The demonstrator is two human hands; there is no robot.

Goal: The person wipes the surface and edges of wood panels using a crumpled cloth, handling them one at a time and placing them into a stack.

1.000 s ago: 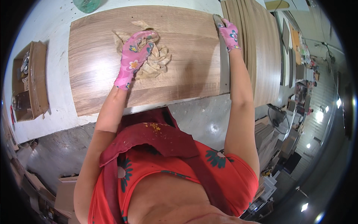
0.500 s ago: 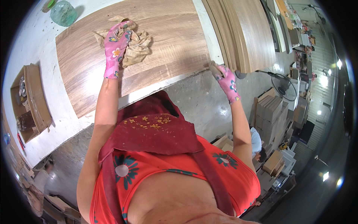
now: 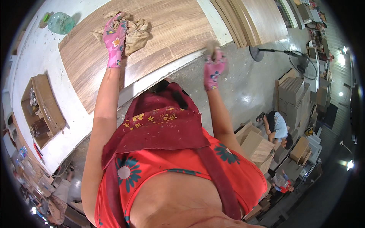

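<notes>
A wood-grain panel (image 3: 163, 26) lies flat on the white worktable. On its left part sits a crumpled beige rag (image 3: 138, 36), gripped by my left hand (image 3: 114, 40) in a pink flowered glove. The fingers are bunched into the cloth, which spreads out on both sides of them. My right hand (image 3: 215, 72), gloved alike, is off the panel's near right corner, over the floor. Its fingers are closed round a small tan thing (image 3: 211, 46) that motion smears, so its kind does not show.
A greenish clear bottle (image 3: 61, 23) lies at the far left. An open cardboard box (image 3: 47, 108) and red-handled pliers (image 3: 38, 151) are on the table's left. Stacked boards (image 3: 237, 22) stand at right, beside a black fan (image 3: 256, 53). A crouching person (image 3: 280, 125) is farther right.
My right hand has come left and toward me a little, still round the tan thing. My left hand stays on the rag. The view has shifted, bringing more of the crouching person in.
</notes>
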